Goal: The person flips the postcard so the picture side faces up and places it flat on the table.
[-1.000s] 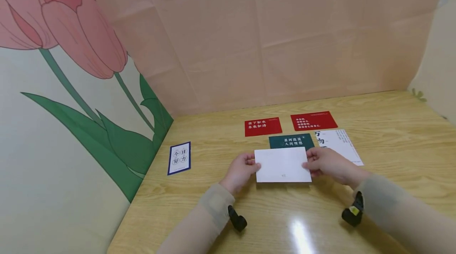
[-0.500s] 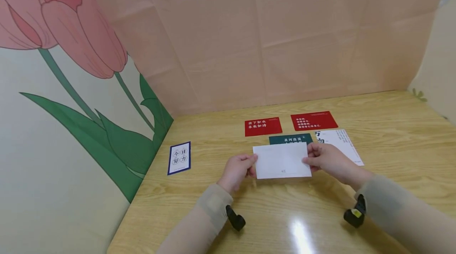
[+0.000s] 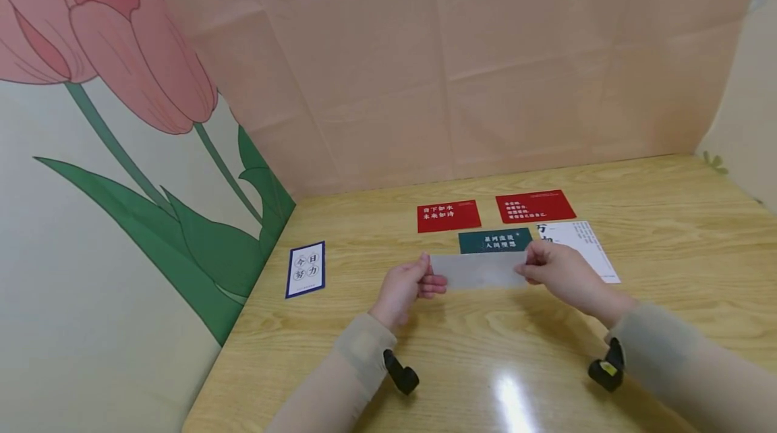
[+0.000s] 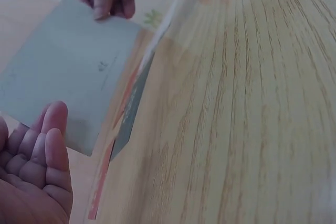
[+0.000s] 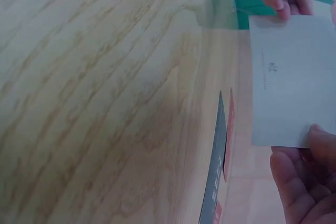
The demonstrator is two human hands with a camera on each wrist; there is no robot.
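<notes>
In the head view a pale card is held above the table between both hands, tilted so that it looks narrow. Small print shows near one edge of its pale face in both wrist views. My right hand pinches its right end, thumb on the face and fingers behind. My left hand is at the left end. Its fingers are loosely extended and overlap the card's edge, with the thumb apart from them. Just behind the card lies a dark green card, partly covered by it in the head view.
Two red cards, a left one and a right one, lie at the back of the wooden table. A white card with black characters lies right, partly behind my right hand. A blue-bordered card lies far left.
The held card has tilted from nearly facing the head camera to a narrow strip. My left thumb has left its front, and the left fingers have come into view there. The table cards stay put.
</notes>
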